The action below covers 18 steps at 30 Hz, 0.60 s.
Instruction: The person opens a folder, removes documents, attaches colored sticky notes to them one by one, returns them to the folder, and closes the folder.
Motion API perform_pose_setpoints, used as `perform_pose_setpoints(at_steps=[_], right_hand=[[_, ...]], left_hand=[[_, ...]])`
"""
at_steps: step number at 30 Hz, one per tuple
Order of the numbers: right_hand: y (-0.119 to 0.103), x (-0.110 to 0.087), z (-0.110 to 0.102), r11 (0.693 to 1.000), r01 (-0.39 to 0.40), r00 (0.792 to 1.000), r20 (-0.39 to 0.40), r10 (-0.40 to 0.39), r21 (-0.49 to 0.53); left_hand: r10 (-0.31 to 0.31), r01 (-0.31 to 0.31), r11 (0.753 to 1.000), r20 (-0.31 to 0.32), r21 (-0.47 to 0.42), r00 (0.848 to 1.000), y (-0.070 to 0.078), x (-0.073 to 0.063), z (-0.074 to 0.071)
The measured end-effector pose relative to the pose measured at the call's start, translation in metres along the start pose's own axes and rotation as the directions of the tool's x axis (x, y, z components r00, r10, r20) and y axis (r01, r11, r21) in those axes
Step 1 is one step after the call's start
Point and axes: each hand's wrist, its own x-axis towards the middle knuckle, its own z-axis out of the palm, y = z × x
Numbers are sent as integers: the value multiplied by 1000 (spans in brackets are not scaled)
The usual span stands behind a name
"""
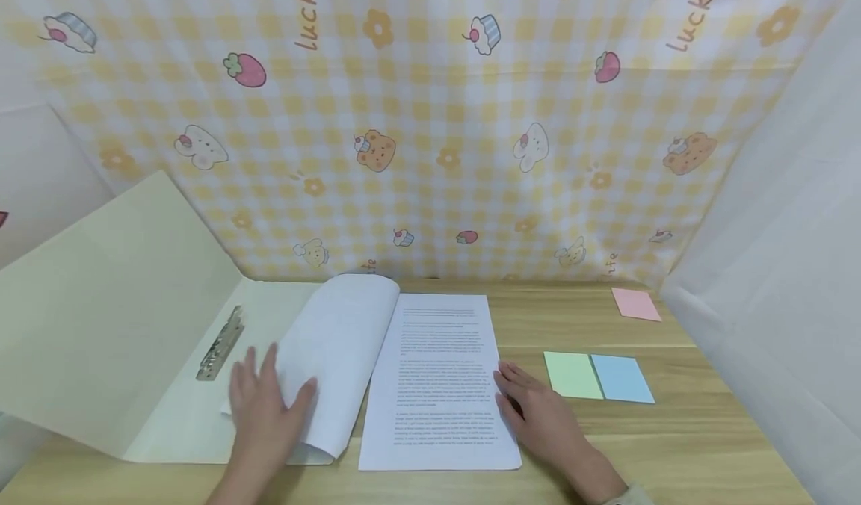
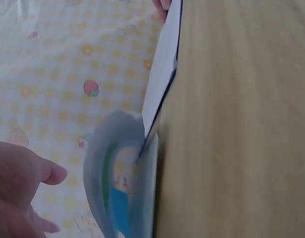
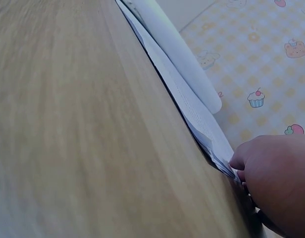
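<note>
In the head view, white sheets (image 1: 341, 355) curl over to the left onto an open cream folder (image 1: 168, 430). My left hand (image 1: 265, 408), fingers spread, lies over these curled sheets. The left wrist view shows its thumb (image 2: 53, 172) apart from the paper curl (image 2: 95, 168), inside which green and blue patches show. A stack of printed paper (image 1: 440, 385) lies to the right of the folder. My right hand (image 1: 545, 415) rests at the stack's right edge, fingertips touching it. In the right wrist view, its fingers (image 3: 239, 157) meet the stack's corner.
A metal clip (image 1: 220, 344) is fixed near the folder's spine, and the folder's cover (image 1: 121, 303) stands raised at the left. Green (image 1: 573, 375) and blue (image 1: 622, 378) sticky notes lie right of the stack, with a pink note (image 1: 635, 305) farther back. A checked curtain (image 1: 430, 116) hangs behind.
</note>
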Motion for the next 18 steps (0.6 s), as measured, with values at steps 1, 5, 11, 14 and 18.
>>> perform_pose_setpoints(at_steps=[1, 5, 11, 14, 18], right_hand=[[-1, 0, 0, 1000, 1, 1000, -1, -1, 2], [-1, 1, 1, 1000, 19, 1000, -10, -19, 4], [3, -2, -2, 1000, -12, 1000, -28, 12, 5], [3, -2, -3, 1000, -19, 1000, -23, 19, 10], [-1, 0, -1, 1000, -24, 1000, 4, 23, 20]], left_hand=[[41, -41, 999, 8, 14, 999, 5, 0, 2], [211, -211, 977, 30, 30, 977, 32, -1, 16], [376, -403, 915, 292, 36, 880, 74, -3, 57], [394, -459, 887, 451, 41, 801, 89, -3, 72], [369, -458, 889, 548, 29, 751, 98, -2, 83]])
